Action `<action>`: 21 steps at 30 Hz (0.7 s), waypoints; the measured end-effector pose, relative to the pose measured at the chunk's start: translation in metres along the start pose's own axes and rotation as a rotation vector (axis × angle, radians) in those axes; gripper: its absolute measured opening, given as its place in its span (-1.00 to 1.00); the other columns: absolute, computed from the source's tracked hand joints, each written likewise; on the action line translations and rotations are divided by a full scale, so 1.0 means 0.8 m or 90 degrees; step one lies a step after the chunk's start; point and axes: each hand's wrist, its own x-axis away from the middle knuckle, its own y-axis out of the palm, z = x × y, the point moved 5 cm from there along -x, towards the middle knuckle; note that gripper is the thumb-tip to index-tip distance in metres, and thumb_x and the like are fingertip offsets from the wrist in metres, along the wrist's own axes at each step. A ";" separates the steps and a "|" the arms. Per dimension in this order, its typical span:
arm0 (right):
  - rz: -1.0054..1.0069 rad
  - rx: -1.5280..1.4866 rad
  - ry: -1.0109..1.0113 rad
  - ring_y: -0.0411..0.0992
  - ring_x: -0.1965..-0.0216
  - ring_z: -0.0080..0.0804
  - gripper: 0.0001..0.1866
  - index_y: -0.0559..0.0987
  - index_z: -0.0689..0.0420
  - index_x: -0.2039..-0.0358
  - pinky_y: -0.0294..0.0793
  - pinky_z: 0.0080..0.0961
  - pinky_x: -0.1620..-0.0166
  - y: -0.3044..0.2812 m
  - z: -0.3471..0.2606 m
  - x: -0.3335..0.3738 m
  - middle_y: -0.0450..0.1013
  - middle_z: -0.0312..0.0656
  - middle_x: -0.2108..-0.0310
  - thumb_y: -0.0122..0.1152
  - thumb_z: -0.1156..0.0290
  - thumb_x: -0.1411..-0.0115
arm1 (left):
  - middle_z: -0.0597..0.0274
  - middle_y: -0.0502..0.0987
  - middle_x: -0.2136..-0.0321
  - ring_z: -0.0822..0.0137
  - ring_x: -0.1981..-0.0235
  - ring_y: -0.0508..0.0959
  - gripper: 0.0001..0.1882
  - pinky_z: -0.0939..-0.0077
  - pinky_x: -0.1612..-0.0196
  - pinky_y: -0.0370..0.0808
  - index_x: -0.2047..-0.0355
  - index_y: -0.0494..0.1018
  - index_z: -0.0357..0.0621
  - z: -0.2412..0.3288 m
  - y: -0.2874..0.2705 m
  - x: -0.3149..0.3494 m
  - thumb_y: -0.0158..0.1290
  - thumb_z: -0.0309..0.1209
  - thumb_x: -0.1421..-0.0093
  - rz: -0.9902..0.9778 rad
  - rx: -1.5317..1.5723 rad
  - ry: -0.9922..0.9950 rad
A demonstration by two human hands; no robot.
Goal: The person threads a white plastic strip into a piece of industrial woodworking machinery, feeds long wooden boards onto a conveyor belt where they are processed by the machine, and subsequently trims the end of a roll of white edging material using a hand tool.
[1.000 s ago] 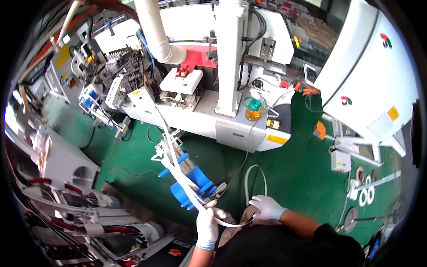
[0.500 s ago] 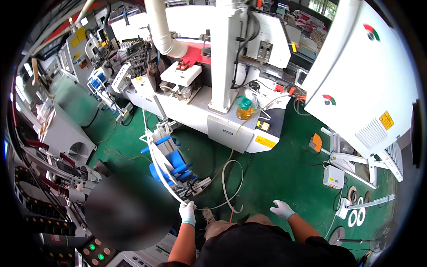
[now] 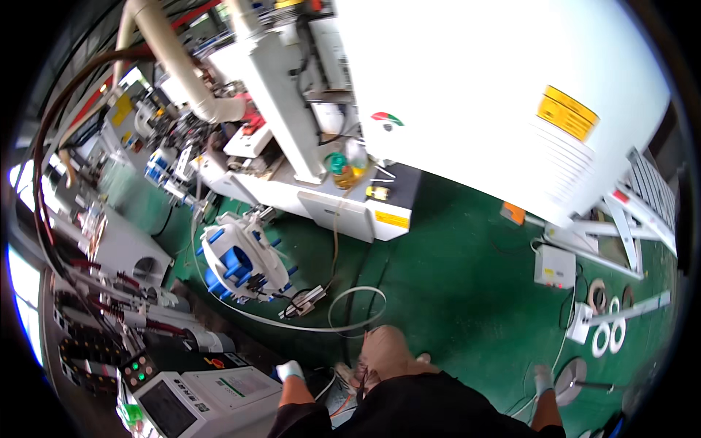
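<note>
A yellow warning label is sitting on the big white cabinet at the upper right, its print too blurred to read. A red-and-green dial marking is showing to its left on the same cabinet. Another yellow label is marking the end of the white machine base, and dark lettering is running beside the screen of a control console at the lower left, where green buttons are glowing.

On the machine base, a clear jar with a green top is holding amber liquid; a small yellow-and-black object is lying just in front of it.

The person's left hand, in a white glove, is hanging low beside the console, its forearm coming up from the lower edge. The right hand, also gloved, is hanging well out to the right, near the round grey foot of a stand. Both hands are small and blurred, so how open the fingers are, and whether either is gripping anything, cannot be told.

The narrow white strip is sweeping around below the blue-and-white reel stand and curling into a loop over the green floor, just ahead of the person's knees.
</note>
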 end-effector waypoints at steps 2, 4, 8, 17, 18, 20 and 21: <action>0.182 -0.370 0.240 0.48 0.34 -0.28 -0.68 0.55 -0.06 0.29 0.45 -0.15 0.39 -0.030 0.080 0.003 0.48 -0.22 0.39 0.08 -0.03 -0.32 | 0.16 0.70 0.08 0.16 -0.01 0.67 -0.70 0.18 0.05 0.53 0.07 0.68 -0.05 0.070 0.010 -0.008 0.05 -0.30 -0.29 0.075 -0.053 0.000; 0.092 -0.577 0.039 0.47 0.39 -0.34 -0.68 0.51 -0.11 0.27 0.42 -0.21 0.47 -0.035 0.070 0.012 0.46 -0.28 0.40 -0.01 -0.06 -0.39 | -0.17 0.66 0.07 -0.13 -0.04 0.62 -0.56 0.10 -0.07 0.55 0.08 0.64 -0.20 0.180 -0.035 0.028 0.11 -0.14 -0.18 0.130 0.594 -0.053; 0.304 -0.640 0.142 0.56 0.27 -0.30 -0.59 0.57 0.06 -0.04 0.58 -0.35 0.20 -0.003 0.029 -0.047 0.61 -0.17 0.12 -0.12 0.07 -0.50 | -0.24 0.62 0.02 -0.12 -0.06 0.61 -0.34 0.17 -0.12 0.52 -0.15 0.48 -0.30 0.391 -0.196 0.087 0.08 -0.03 -0.21 0.074 0.368 0.337; 0.048 0.071 -0.248 0.54 -0.03 0.05 -0.48 0.58 0.15 -0.12 0.52 -0.16 -0.10 0.110 -0.423 -0.217 0.59 0.03 0.00 0.18 0.03 -0.34 | -0.07 0.64 0.19 0.04 0.11 0.62 -0.65 0.21 0.02 0.53 0.14 0.56 -0.27 0.555 -0.434 -0.017 0.07 -0.20 -0.29 0.200 0.314 0.529; 0.004 0.085 -0.238 0.53 -0.04 0.08 -0.47 0.57 0.14 -0.13 0.53 -0.16 -0.10 0.127 -0.439 -0.234 0.59 0.03 0.01 0.19 0.03 -0.32 | -0.06 0.63 0.24 -0.03 0.17 0.62 -0.78 0.16 0.07 0.54 0.26 0.56 -0.24 0.530 -0.444 -0.046 0.06 -0.32 -0.29 0.313 0.157 0.543; -0.039 0.186 -0.174 0.53 -0.03 0.10 -0.47 0.58 0.15 -0.11 0.53 -0.15 -0.08 0.113 -0.416 -0.273 0.60 0.05 0.04 0.16 0.01 -0.31 | -0.11 0.59 0.29 -0.16 0.14 0.58 -0.85 -0.01 0.06 0.52 0.33 0.52 -0.17 0.557 -0.460 -0.064 0.07 -0.35 -0.24 0.226 0.196 0.537; -0.061 0.268 -0.147 0.54 -0.02 0.09 -0.47 0.60 0.16 -0.07 0.53 -0.14 -0.07 0.105 -0.385 -0.300 0.60 0.05 0.06 0.14 -0.01 -0.31 | -0.10 0.59 0.30 -0.17 0.13 0.58 -0.86 -0.04 0.07 0.52 0.34 0.52 -0.16 0.570 -0.467 -0.071 0.07 -0.35 -0.23 0.174 0.200 0.522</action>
